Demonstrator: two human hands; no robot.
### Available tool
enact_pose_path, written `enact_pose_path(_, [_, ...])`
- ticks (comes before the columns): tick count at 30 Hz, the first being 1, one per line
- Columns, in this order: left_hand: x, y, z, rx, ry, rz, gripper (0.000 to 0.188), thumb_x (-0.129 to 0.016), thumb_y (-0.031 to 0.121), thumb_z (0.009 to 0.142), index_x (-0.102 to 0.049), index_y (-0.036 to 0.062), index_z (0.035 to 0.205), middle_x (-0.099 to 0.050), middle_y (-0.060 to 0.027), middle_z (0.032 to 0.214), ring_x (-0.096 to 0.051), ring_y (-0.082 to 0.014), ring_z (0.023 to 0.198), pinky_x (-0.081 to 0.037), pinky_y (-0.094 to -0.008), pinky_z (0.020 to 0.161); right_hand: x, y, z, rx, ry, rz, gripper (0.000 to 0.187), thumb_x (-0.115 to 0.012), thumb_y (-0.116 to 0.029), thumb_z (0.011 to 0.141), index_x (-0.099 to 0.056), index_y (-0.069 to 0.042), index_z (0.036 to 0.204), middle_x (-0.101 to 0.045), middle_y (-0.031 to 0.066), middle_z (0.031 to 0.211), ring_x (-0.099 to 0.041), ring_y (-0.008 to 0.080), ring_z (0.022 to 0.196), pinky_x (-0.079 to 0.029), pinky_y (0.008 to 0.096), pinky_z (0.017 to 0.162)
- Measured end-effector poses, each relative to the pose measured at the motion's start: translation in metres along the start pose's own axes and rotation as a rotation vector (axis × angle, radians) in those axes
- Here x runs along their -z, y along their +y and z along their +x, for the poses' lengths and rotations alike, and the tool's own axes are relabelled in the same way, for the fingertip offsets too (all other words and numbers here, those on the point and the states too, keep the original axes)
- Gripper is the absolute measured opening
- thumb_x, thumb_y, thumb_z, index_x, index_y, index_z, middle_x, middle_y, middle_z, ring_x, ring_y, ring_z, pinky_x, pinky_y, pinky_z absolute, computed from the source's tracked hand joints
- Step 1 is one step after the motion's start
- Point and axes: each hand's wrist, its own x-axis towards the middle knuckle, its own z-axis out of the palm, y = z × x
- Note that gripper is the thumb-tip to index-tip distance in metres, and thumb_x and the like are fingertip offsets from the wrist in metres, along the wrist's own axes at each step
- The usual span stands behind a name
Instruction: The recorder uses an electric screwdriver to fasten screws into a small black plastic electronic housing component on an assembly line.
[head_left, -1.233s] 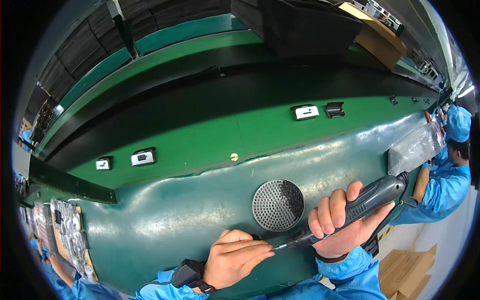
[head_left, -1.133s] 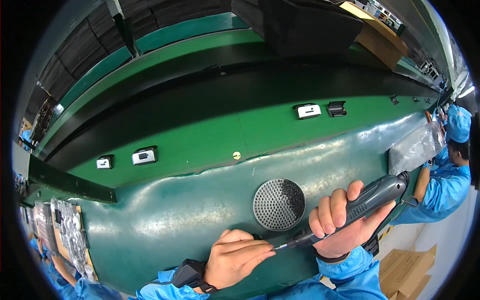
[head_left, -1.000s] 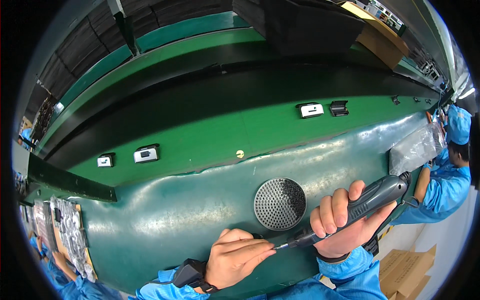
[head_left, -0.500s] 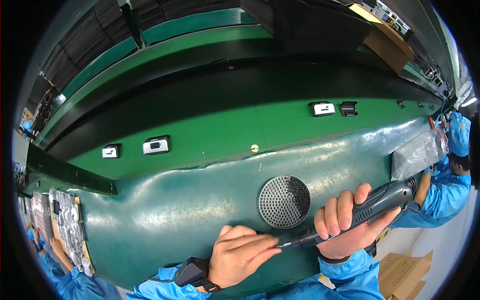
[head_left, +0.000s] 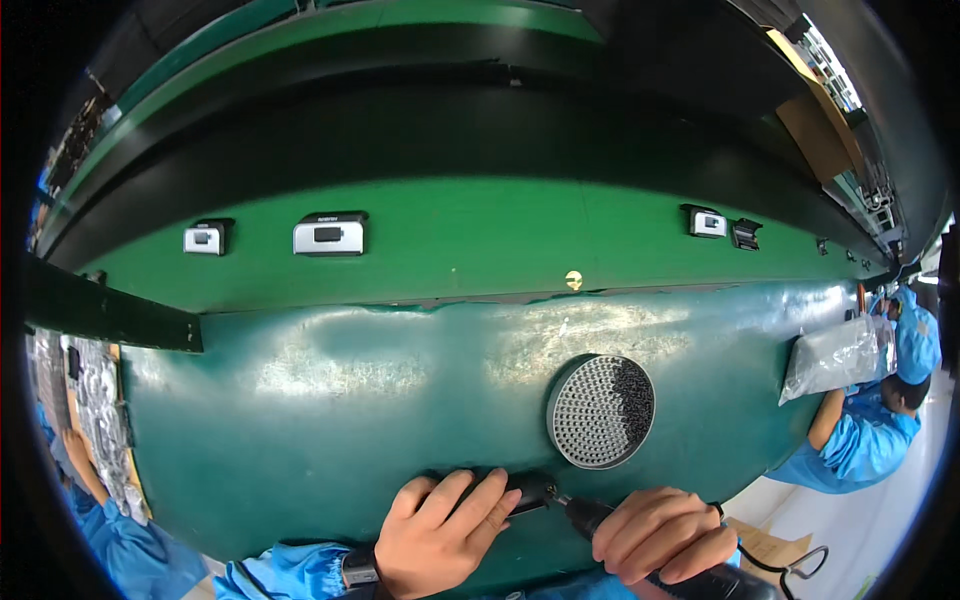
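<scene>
My left hand [head_left: 445,522] rests at the near edge of the green bench [head_left: 330,430], its fingers closed over a small black part [head_left: 528,491]. My right hand [head_left: 665,533] grips a black electric screwdriver [head_left: 690,570] lying nearly flat, its tip [head_left: 560,500] against the black part. Just beyond the two hands lies a round perforated tray [head_left: 601,411] filled with small dark screws.
A conveyor belt [head_left: 450,240] carries two white-and-black devices [head_left: 329,234] at left and two more [head_left: 706,221] at right. A small brass piece [head_left: 573,280] sits at the belt's edge. A clear plastic bag [head_left: 836,356] and a blue-clad co-worker [head_left: 880,420] are at right.
The view has swung down and closer. My right hand lowered the screwdriver from a raised tilt to nearly flat; the devices on the belt drifted right.
</scene>
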Motion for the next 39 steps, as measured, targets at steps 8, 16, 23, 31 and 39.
enact_pose_path(8, [-0.007, -0.004, 0.000, 0.006, 0.034, -0.169, 0.032, -0.073, 0.014, 0.085, -0.077, 0.0031, 0.114, -0.068, -0.0100, 0.122, -0.062, -0.0266, 0.106, -0.050, -0.0416, 0.092, -0.004, 0.017, 0.018, 0.141, -0.108, 0.043, 0.018, -0.068, -0.007, 0.094, -0.052, -0.003, 0.101, -0.067, 0.0171, 0.080, -0.066, 0.0289, 0.062, -0.059, 0.0417, 0.056])
enact_pose_path(16, [-0.004, -0.002, 0.004, 0.005, 0.044, -0.171, 0.031, -0.075, 0.014, 0.084, -0.078, 0.0023, 0.112, -0.068, -0.0104, 0.122, -0.062, -0.0276, 0.106, -0.050, -0.0414, 0.091, -0.009, 0.019, 0.032, 0.088, -0.194, 0.000, 0.017, -0.066, -0.009, 0.095, -0.053, -0.002, 0.102, -0.067, 0.0168, 0.082, -0.066, 0.0287, 0.063, -0.059, 0.0417, 0.057])
enact_pose_path(23, [-0.011, -0.005, 0.000, 0.010, 0.053, -0.073, 0.035, -0.080, 0.021, 0.077, -0.080, 0.0123, 0.112, -0.067, -0.0004, 0.117, -0.059, -0.0207, 0.101, -0.047, -0.0354, 0.086, -0.014, 0.029, 0.012, 0.040, -0.144, 0.049, 0.013, -0.069, -0.009, 0.095, -0.062, 0.003, 0.096, -0.070, 0.0187, 0.080, -0.068, 0.0322, 0.064, -0.061, 0.0450, 0.058])
enact_pose_path(31, [-0.016, -0.015, -0.001, 0.037, 0.135, -0.278, 0.050, -0.082, 0.017, 0.075, -0.072, 0.0067, 0.123, -0.069, -0.0052, 0.110, -0.062, -0.0209, 0.096, -0.047, -0.0360, 0.085, -0.006, 0.016, 0.031, 0.226, 0.395, 0.010, 0.057, -0.066, -0.063, 0.096, -0.051, -0.009, 0.104, -0.063, 0.0105, 0.070, -0.059, 0.0246, 0.051, -0.054, 0.0390, 0.046])
enact_pose_path(39, [-0.016, -0.017, 0.002, 0.100, 0.153, -0.350, 0.045, -0.083, 0.015, 0.074, -0.074, 0.0037, 0.117, -0.067, -0.0061, 0.112, -0.060, -0.0233, 0.102, -0.046, -0.0384, 0.089, 0.004, 0.046, 0.038, 0.073, 0.337, 0.104, 0.082, -0.055, -0.084, 0.089, -0.050, -0.006, 0.116, -0.059, 0.0112, 0.081, -0.057, 0.0251, 0.065, -0.049, 0.0401, 0.057])
